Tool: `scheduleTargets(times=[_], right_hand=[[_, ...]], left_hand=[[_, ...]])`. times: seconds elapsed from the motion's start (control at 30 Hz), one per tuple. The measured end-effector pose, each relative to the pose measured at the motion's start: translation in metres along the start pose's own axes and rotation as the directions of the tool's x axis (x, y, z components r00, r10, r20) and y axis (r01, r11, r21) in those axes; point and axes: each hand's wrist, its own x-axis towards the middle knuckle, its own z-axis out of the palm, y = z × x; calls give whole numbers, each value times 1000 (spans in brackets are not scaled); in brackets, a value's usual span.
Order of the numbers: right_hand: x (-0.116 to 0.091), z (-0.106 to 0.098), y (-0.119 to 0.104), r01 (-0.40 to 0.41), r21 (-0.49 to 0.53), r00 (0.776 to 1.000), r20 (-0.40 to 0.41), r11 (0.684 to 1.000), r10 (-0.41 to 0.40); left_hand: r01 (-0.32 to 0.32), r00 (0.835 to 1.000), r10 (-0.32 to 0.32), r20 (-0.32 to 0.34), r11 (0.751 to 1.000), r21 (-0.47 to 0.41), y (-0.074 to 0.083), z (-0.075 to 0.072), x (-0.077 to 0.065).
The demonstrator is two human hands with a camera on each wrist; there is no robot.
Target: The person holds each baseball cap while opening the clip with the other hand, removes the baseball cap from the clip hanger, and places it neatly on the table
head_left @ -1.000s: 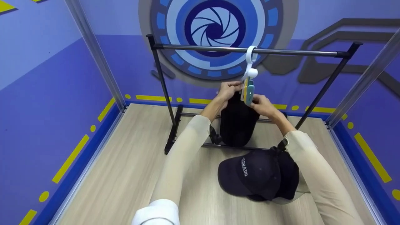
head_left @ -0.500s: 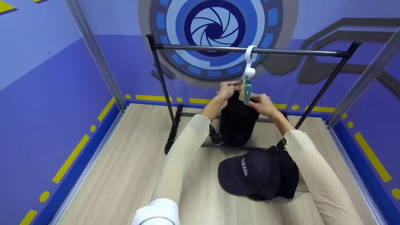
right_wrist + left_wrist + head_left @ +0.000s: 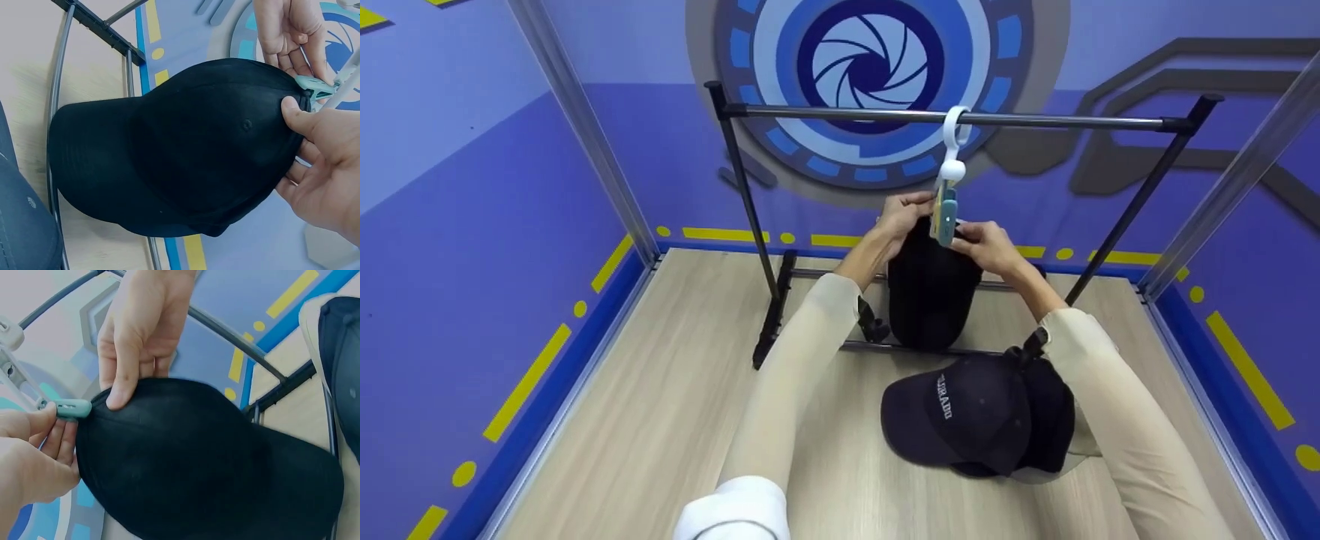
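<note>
In the head view, a black baseball cap [image 3: 931,296] hangs under a white clip hanger [image 3: 952,169]. My left hand [image 3: 897,219] pinches a teal clip [image 3: 73,409] between thumb and fingers, seen best in the left wrist view. That clip's end meets the cap's back edge. At the same edge my right hand [image 3: 332,163] grips the cap, thumb on the outer side and the other fingers partly hidden behind it. The cap's brim points down, away from the hands. More clips, teal and yellow [image 3: 937,217], overlap on the hanger in the head view.
The hanger hooks over the top bar [image 3: 840,114] of a black garment rack. Stacked dark caps [image 3: 975,416], the top one with white lettering, lie on the wooden floor [image 3: 675,420] below my right forearm. Purple-blue walls [image 3: 532,172] stand on the sides and behind.
The hanger and its clips have shifted slightly left in the head view, with the clips turned a little. Both hands stay at the cap's upper edge; the whole view has moved slightly.
</note>
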Motion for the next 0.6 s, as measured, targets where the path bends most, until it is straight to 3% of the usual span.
scheduleTargets(times=[0.23, 0.6], right_hand=[[-3, 1, -6, 16, 41, 999, 28, 999, -17], [0, -3, -6, 4, 53, 993, 117, 999, -11]], left_hand=[[-41, 998, 40, 52, 999, 23, 3, 0, -1], [-7, 999, 6, -34, 999, -52, 4, 3, -1]])
